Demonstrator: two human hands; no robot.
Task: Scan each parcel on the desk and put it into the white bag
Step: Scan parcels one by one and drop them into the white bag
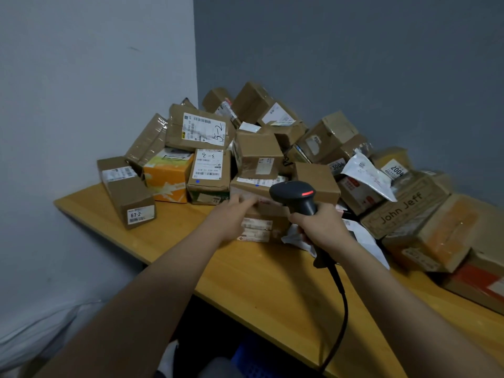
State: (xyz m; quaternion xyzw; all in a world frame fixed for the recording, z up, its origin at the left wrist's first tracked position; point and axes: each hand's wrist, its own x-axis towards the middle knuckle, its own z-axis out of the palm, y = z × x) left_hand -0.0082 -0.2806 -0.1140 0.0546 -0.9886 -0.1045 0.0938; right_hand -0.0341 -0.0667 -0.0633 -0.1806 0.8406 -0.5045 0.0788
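Note:
A heap of brown cardboard parcels covers the back of the wooden desk (pixel 272 282). My right hand (pixel 321 227) grips the handle of a black barcode scanner (pixel 296 195), whose red light is on and whose head points at the pile. My left hand (pixel 231 214) reaches to a small brown parcel (pixel 259 226) with white labels at the front of the heap and touches its top left edge; the fingers are blurred. The white bag (pixel 35 331) lies low at the bottom left, beside the desk.
A long box marked 67-2 (pixel 128 192) lies at the left end, next to an orange carton (pixel 167 178). A box printed John Jeff (pixel 403 205) and larger cartons fill the right. The scanner cable (pixel 341 309) hangs over the desk's front edge. A blue crate (pixel 251 361) sits under the desk.

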